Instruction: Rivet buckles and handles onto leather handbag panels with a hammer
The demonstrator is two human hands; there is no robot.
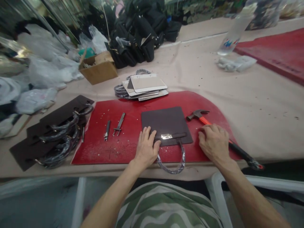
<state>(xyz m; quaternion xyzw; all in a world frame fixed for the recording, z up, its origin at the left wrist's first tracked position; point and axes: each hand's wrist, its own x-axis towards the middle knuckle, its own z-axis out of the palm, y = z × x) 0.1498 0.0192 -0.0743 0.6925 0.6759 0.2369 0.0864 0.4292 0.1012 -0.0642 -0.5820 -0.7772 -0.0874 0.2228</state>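
A dark brown leather bag panel [166, 123] lies on a red cutting mat [123, 139], with a silver clasp [166, 136] and a plastic-wrapped curved handle [175, 164] at its near edge. My left hand [147, 147] rests flat on the panel's near left corner, fingers spread. My right hand [213, 142] lies over the orange and black shaft of a hammer [198, 114], fingers curled down on it. The hammer head points toward the panel's right edge.
Two metal punch tools [114, 126] lie on the mat's left part. A pile of brown panels with wrapped handles [54, 133] sits at left. Beyond the mat are stacked pale boards [144, 85], a cardboard box [99, 67], black bags [140, 28] and a plastic bottle [234, 31].
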